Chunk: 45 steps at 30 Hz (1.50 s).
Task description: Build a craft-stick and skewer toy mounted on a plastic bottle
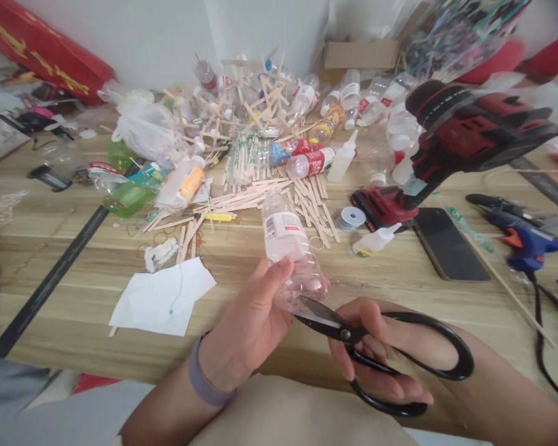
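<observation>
Bottle, clear plastic, clasped in left hand, thumb pressing side. Right hand curled round black-handled scissors, blades slightly parted at bottle's near end.

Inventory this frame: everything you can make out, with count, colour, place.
bottle: 1, clear, centre
scissors: 1, black, blades at bottle
drill: 1, red-black, right
phone: 1, dark, right
glue gun: 1, blue, far right
nozzle bottles: at least 2, whitish, near drill
sticks: many, pale, middle
paper: 1, white, front left
spools: 2, grey centre, black left
piled bottles: many, mostly clear, back
bags: at least 2, whitish, back
box: 1, brown, back
table: 1, light wood, underneath
left hand: 1, holding bottle
right hand: 1, holding scissors
</observation>
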Motion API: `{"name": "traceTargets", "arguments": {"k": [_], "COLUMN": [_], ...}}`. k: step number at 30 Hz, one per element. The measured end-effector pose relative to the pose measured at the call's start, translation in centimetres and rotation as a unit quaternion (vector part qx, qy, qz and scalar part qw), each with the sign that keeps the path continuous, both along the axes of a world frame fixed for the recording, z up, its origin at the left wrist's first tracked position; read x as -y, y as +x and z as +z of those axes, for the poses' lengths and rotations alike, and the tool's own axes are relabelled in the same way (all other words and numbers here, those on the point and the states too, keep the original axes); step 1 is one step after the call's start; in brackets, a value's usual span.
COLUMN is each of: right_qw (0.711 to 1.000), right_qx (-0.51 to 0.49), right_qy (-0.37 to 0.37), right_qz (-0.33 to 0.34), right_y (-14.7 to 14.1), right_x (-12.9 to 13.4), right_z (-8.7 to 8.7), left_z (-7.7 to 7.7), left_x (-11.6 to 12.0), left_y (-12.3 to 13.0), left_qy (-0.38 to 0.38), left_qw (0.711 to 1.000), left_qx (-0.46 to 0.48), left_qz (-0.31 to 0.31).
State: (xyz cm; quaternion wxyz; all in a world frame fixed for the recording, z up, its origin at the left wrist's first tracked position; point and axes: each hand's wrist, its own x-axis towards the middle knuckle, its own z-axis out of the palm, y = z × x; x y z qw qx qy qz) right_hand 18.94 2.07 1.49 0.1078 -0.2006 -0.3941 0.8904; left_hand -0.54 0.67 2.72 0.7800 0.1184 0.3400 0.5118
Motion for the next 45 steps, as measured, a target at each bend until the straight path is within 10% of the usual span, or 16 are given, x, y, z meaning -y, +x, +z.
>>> {"name": "traceTargets", "arguments": {"k": [13,29,37,41,45], "right_qw": [0.965,0.823,0.85,0.976,0.997], "right_qx": [0.175,0.275,0.306,0.141,-0.046], "right_qy": [0.16,0.48,0.42,0.158,-0.061], "right_qz": [0.114,0.127,0.088,0.045,0.006], "right_y": [1.1,0.4,0.5,0.8,0.5], "right_x": [-2.4,-2.9,-2.0,-0.9,0.2], "right_z": [2.9,6.1,5.8,2.1,-1.6], "left_z": [0.6,0.4,0.0,-0.5,-0.4], "left_x": [0.1,0.0,-0.2,-0.2,-0.1], "left_y": [0.0,0.2,0.3,0.2,0.3], "left_qy": [-0.009,0.001,-0.019,-0.029,-0.024], "left_qw": [0.999,0.999,0.999,0.999,0.999], "left_qx": [-0.032,-0.048,-0.02,0.004,0.011], "left_qz": [0.007,0.009,0.047,0.046,0.019]}}
